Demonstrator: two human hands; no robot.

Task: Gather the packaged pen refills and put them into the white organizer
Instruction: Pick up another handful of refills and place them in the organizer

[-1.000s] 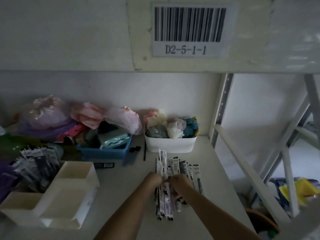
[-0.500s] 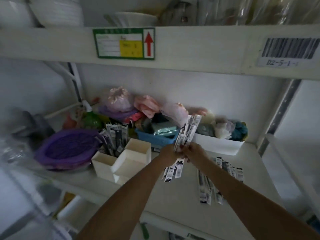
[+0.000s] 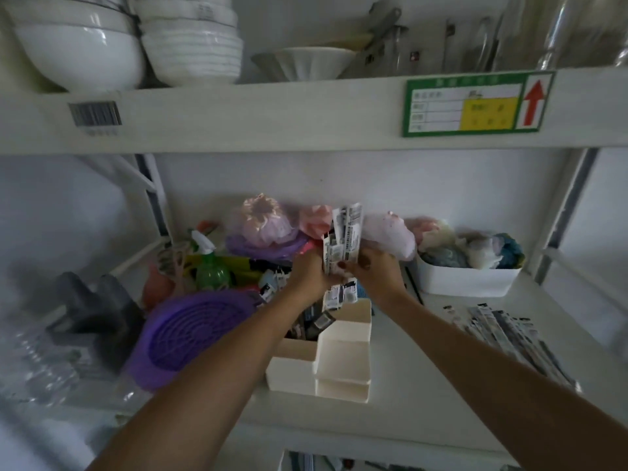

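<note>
An upright bundle of packaged pen refills (image 3: 344, 246) is held between my left hand (image 3: 311, 275) and my right hand (image 3: 375, 275), just above the back compartment of the white organizer (image 3: 343, 348). The bundle's lower ends hang close over the organizer's rear wall. Dark refill packs (image 3: 311, 321) stand in the organizer's back left compartment, partly hidden by my left forearm. More packaged refills (image 3: 503, 329) lie flat in a row on the shelf at the right. The organizer's front stepped compartments look empty.
A purple perforated basket (image 3: 193, 334) sits left of the organizer, with a green spray bottle (image 3: 210, 266) behind it. A white bin of fabric bundles (image 3: 465, 282) stands at the back right. Bagged pink and purple items (image 3: 265, 229) fill the back. White bowls (image 3: 85, 45) rest on the upper shelf.
Both hands lifted a bundle of refills off the row on the shelf and carried it left, to above the organizer. The view swung left and up.
</note>
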